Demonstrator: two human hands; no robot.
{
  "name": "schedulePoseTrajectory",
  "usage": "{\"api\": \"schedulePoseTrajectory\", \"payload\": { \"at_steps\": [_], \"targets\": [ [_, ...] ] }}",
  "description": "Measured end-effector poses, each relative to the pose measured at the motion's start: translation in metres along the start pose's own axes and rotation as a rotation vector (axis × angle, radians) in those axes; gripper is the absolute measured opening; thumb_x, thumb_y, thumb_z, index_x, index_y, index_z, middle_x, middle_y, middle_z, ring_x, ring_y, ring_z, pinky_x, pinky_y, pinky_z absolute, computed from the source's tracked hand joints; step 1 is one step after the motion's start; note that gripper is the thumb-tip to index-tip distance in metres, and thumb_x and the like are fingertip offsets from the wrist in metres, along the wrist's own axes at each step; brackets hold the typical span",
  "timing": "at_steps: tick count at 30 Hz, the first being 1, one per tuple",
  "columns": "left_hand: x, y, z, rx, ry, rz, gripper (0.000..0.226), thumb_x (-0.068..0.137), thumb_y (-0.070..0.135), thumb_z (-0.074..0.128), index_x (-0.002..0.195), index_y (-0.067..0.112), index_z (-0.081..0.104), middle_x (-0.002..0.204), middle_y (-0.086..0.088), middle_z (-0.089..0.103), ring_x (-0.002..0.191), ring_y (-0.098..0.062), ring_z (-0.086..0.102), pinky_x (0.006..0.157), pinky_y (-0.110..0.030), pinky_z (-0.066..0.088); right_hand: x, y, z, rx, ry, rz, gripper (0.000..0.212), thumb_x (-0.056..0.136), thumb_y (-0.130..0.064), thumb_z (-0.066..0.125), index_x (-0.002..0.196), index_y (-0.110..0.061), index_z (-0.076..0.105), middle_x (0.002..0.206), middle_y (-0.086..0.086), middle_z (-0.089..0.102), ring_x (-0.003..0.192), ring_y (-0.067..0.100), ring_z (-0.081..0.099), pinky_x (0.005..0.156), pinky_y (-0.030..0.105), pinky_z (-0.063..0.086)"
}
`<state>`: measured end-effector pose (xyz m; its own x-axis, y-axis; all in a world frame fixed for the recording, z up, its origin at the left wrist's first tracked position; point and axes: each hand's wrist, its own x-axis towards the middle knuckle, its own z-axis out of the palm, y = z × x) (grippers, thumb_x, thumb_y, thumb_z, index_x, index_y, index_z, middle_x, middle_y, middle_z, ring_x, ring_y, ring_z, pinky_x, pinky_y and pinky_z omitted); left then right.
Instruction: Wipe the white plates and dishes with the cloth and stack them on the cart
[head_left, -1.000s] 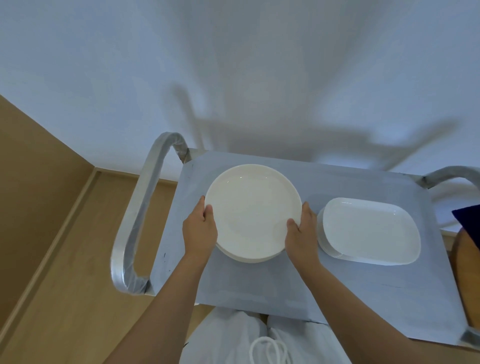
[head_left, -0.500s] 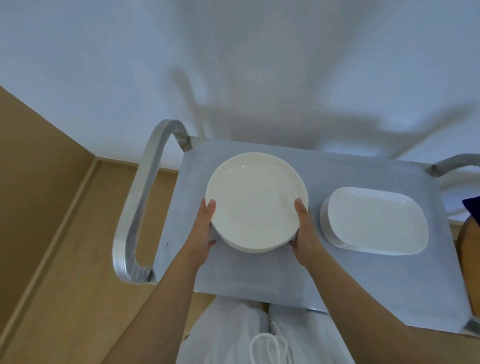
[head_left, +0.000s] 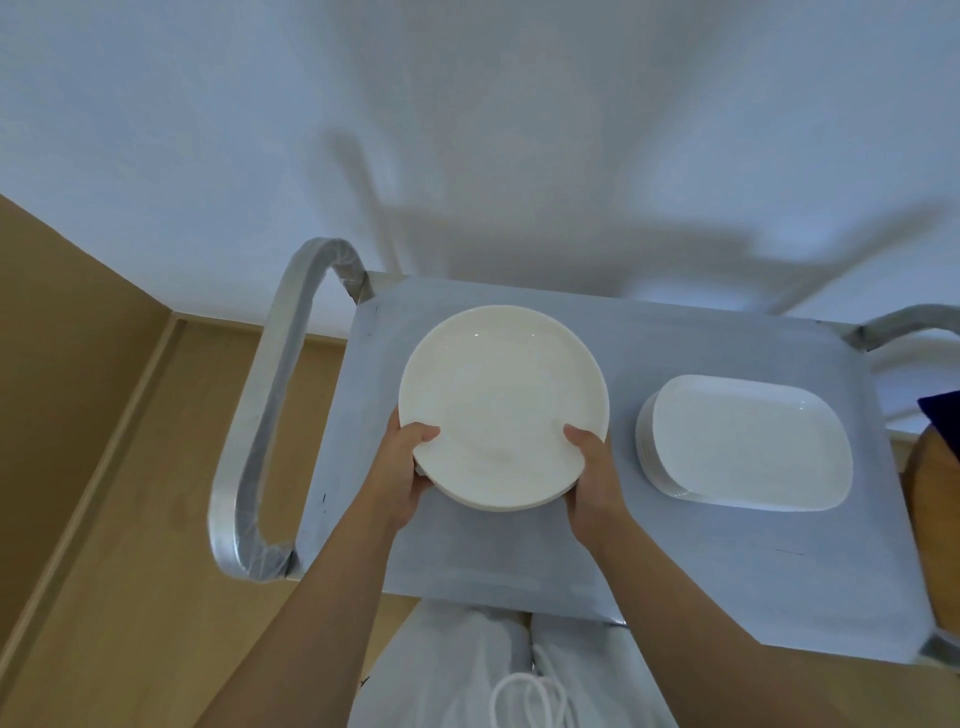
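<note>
Head view is showing both hands working a stack of round white plates (head_left: 501, 400) over the grey top of the cart (head_left: 675, 545). The left hand (head_left: 400, 473) is gripping the near-left rim, thumb curling over the top plate, fingers tucking underneath; the right hand (head_left: 595, 470) is clamping the near-right rim the same way. The stack looks raised at the near edge, though whether its far edge is touching the cart I cannot tell. Just to the right, apart from it, a stack of oblong white dishes (head_left: 748, 441) is sitting on the cart. No cloth is showing. To do this well, I would say: keep the stack level, thumbs pinning the top plate so nothing slides, and keep clear of the oblong stack.
</note>
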<state>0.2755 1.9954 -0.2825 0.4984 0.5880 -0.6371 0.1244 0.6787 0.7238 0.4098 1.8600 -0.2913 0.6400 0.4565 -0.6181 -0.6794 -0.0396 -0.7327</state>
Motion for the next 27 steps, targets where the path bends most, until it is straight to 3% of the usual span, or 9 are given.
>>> {"api": "schedulePoseTrajectory", "payload": {
  "at_steps": [3,5,8,10,15,18,20,23,27],
  "targets": [
    [-0.001,0.003,-0.001,0.028,-0.025,-0.015,0.061,0.070,0.019,0.057,0.130,0.024,0.048,0.120,-0.004,0.063,0.106,-0.027,0.060,0.087,-0.045,0.048,0.000,0.001,0.000,0.002,0.006,0.005,0.038,0.088,-0.008,0.048,0.113,-0.036,0.050,0.112,-0.004,0.063,0.100,0.018,0.060,0.074,0.033,0.052],
    [-0.001,0.006,0.001,0.049,-0.002,-0.007,0.058,0.085,0.023,0.063,0.139,0.024,0.041,0.132,-0.005,0.058,0.117,-0.027,0.056,0.094,-0.045,0.050,-0.001,-0.005,0.000,-0.058,0.003,0.002,0.045,0.087,-0.011,0.051,0.127,-0.031,0.043,0.126,0.002,0.055,0.111,0.023,0.055,0.085,0.040,0.051],
    [-0.001,0.006,0.008,0.146,0.167,0.089,0.072,0.093,0.032,0.058,0.152,0.030,0.017,0.155,0.001,0.029,0.137,-0.026,0.036,0.109,-0.043,0.036,-0.001,-0.010,-0.006,-0.282,0.066,-0.112,0.080,0.086,-0.026,0.064,0.147,-0.036,0.013,0.155,-0.001,0.017,0.138,0.023,0.028,0.109,0.050,0.032],
    [-0.005,-0.002,0.016,0.187,0.250,0.174,0.074,0.094,0.034,0.058,0.152,0.033,0.013,0.156,0.005,0.024,0.137,-0.022,0.032,0.104,-0.037,0.035,-0.005,-0.008,-0.006,-0.367,0.070,-0.202,0.085,0.088,-0.031,0.063,0.147,-0.042,0.002,0.157,-0.009,0.004,0.142,0.019,0.018,0.112,0.050,0.027],
    [-0.007,-0.008,0.019,0.209,0.291,0.213,0.055,0.095,0.035,0.056,0.144,0.030,0.033,0.132,0.006,0.047,0.121,-0.019,0.047,0.087,-0.030,0.042,-0.007,-0.004,-0.004,-0.328,0.025,-0.162,0.069,0.093,-0.019,0.054,0.146,-0.036,0.014,0.144,-0.007,0.035,0.125,0.020,0.042,0.094,0.033,0.043],
    [-0.008,-0.005,0.011,0.276,0.215,0.239,0.058,0.091,0.038,0.061,0.142,0.030,0.035,0.125,0.010,0.050,0.113,-0.014,0.049,0.079,-0.022,0.044,-0.006,-0.010,-0.006,-0.375,0.023,-0.134,0.062,0.092,-0.014,0.053,0.143,-0.029,0.023,0.137,-0.001,0.044,0.117,0.020,0.047,0.097,0.038,0.043],
    [-0.013,-0.003,0.008,0.332,0.172,0.263,0.056,0.091,0.038,0.060,0.141,0.030,0.036,0.124,0.010,0.050,0.113,-0.013,0.049,0.080,-0.023,0.043,-0.009,-0.015,-0.007,-0.428,0.002,-0.120,0.061,0.093,-0.017,0.053,0.143,-0.029,0.021,0.139,-0.002,0.042,0.121,0.022,0.046,0.098,0.038,0.041],
    [-0.020,-0.001,0.007,0.446,0.173,0.350,0.047,0.093,0.034,0.059,0.135,0.028,0.040,0.118,0.011,0.052,0.113,-0.015,0.049,0.084,-0.026,0.044,-0.014,-0.024,-0.008,-0.580,-0.047,-0.114,0.070,0.097,-0.026,0.047,0.150,-0.025,0.002,0.153,-0.003,0.024,0.136,0.022,0.031,0.104,0.032,0.028],
    [-0.037,-0.003,0.009,0.697,0.236,0.442,0.053,0.091,0.032,0.062,0.136,0.016,0.039,0.130,-0.003,0.050,0.123,-0.024,0.045,0.100,-0.047,0.045,-0.031,-0.033,-0.018,-0.725,-0.032,-0.145,0.067,0.099,-0.028,0.043,0.151,-0.020,0.001,0.158,-0.001,0.011,0.143,0.019,0.017,0.112,0.033,0.016]
  ]
}}
